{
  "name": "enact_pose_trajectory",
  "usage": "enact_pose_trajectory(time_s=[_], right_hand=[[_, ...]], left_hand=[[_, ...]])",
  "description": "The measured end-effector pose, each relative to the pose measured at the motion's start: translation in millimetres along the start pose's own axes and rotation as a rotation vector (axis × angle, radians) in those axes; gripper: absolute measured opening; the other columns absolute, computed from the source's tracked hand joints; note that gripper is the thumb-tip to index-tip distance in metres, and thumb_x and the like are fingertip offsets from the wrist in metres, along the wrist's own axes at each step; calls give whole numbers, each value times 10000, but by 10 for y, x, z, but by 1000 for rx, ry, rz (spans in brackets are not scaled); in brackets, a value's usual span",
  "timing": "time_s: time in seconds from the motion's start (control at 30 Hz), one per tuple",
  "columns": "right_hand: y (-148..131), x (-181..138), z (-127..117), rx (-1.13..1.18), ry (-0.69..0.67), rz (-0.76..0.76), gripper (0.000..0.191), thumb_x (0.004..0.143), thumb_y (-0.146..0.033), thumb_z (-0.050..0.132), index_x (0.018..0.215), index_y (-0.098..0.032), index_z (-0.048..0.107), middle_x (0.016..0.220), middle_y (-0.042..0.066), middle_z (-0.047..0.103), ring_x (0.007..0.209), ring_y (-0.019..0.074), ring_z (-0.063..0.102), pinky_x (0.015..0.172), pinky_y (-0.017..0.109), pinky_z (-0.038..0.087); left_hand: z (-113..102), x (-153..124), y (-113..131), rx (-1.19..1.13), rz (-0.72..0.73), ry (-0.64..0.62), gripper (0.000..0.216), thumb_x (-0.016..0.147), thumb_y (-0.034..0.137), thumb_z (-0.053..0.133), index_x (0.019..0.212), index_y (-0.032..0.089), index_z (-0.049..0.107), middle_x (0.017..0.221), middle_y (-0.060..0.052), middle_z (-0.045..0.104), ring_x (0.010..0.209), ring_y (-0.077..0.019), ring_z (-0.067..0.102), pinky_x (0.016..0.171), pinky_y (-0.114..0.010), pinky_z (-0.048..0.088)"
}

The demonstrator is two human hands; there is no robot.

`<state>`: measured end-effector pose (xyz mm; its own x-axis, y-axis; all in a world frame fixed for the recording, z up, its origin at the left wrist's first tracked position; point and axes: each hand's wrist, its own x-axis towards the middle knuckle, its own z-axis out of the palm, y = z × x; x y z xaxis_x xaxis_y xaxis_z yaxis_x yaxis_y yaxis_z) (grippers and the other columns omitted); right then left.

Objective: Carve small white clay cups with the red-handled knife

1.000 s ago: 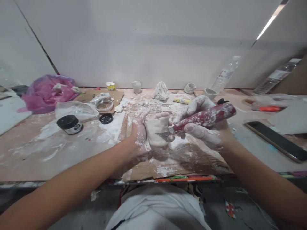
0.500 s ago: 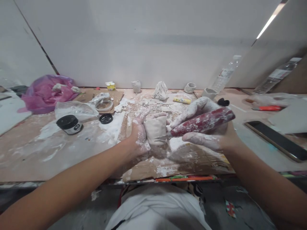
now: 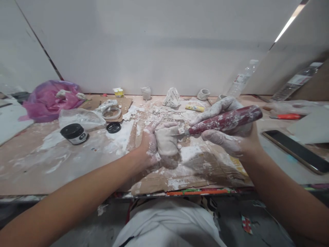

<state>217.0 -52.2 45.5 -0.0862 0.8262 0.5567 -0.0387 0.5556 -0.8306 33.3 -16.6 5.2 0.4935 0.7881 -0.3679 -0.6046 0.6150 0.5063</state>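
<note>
Many white smears and crumbs cover the counter [image 3: 38,168], thickest around a flattened sheet of cardboard [image 3: 154,181] at its near edge. Behind it rises a pale, plain wall [image 3: 164,44], with a bright slit high on the right. Along the back stand a yellow tub [image 3: 118,92], a small clay cup [image 3: 146,93], some crumpled paper [image 3: 172,98] and a clay ring [image 3: 204,94]; a yellow tube [image 3: 194,108] lies in front. To the left are a pink plastic bag [image 3: 51,104] and a jar [image 3: 74,133] with a black top, near a loose black lid [image 3: 113,127]. On the right, a dark phone [image 3: 295,151] lies flat, and two clear bottles [image 3: 241,80] lean at the back.

The left hand [image 3: 149,142], dusted white, cups the pale clay piece [image 3: 167,142] above the cardboard, its grip curled around the left and far sides. The right hand [image 3: 228,135], also powdered, has a closed grip on a tool with a maroon handle [image 3: 226,120], thumb on the near side and fingers along the far side. The handle slopes up to the right; the metal blade [image 3: 182,133] meets the clay piece's right side.
</note>
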Motion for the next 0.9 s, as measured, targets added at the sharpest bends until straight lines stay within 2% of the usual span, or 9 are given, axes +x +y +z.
enact_pose_trajectory(time_s=[0.13,0.17,0.3,0.37,0.5,0.63,0.73,0.8,0.9], right_hand=[[-5,-38,6,-55,-194,122,393,598,-65,871,846,-241,621,838,-27,808,738,188,792,653,212,650],[2,-40,6,-72,-206,132,382,606,-73,871,840,-237,618,831,-20,808,749,198,794,650,218,650],[51,-14,-18,-94,-35,45,418,595,-103,904,849,-242,602,750,-38,789,709,176,783,638,204,635],[68,-1,-36,-102,15,10,380,632,-126,901,856,-241,616,762,-24,789,719,164,780,639,196,628],[51,-23,-31,-57,-11,-15,377,655,-99,875,870,-255,607,789,-19,794,732,182,785,653,226,648],[20,-47,16,-61,-93,54,445,594,-117,914,861,-250,585,778,-29,793,694,199,785,624,242,656],[27,-29,15,-105,-7,31,440,564,-136,937,826,-237,599,735,-15,780,651,197,773,597,239,644],[36,-20,6,-114,42,7,405,604,-144,924,838,-238,607,744,-6,777,659,184,767,591,230,632],[30,-34,29,-58,62,-5,416,621,-165,918,855,-250,585,752,-19,769,669,182,763,593,249,637]], left_hand=[[64,-36,-9,37,15,-23,548,994,473,251,983,120,671,667,-85,644,502,-206,573,535,-337,498],[58,-31,-16,39,26,-28,538,992,472,265,983,121,673,662,-81,641,505,-206,572,554,-348,510],[-38,29,-40,25,30,-40,473,959,497,374,981,141,684,706,-91,664,555,-223,607,534,-342,507],[-81,56,-45,22,3,-45,463,940,519,409,967,148,685,664,-81,635,542,-227,597,504,-338,491],[-73,60,-46,5,22,-31,443,949,490,383,886,154,664,634,-71,606,526,-218,582,524,-357,507],[-25,29,-47,39,43,-37,447,946,472,357,947,152,670,711,-97,653,569,-241,614,548,-380,519],[-37,25,-46,54,14,-8,413,926,479,387,880,170,657,621,-69,604,475,-216,552,461,-329,456],[-60,35,-50,62,-2,-4,396,917,483,409,840,174,644,581,-55,574,452,-207,531,439,-313,434],[-86,63,-71,64,55,-24,400,927,470,404,854,167,655,631,-68,623,502,-217,579,489,-341,491]])
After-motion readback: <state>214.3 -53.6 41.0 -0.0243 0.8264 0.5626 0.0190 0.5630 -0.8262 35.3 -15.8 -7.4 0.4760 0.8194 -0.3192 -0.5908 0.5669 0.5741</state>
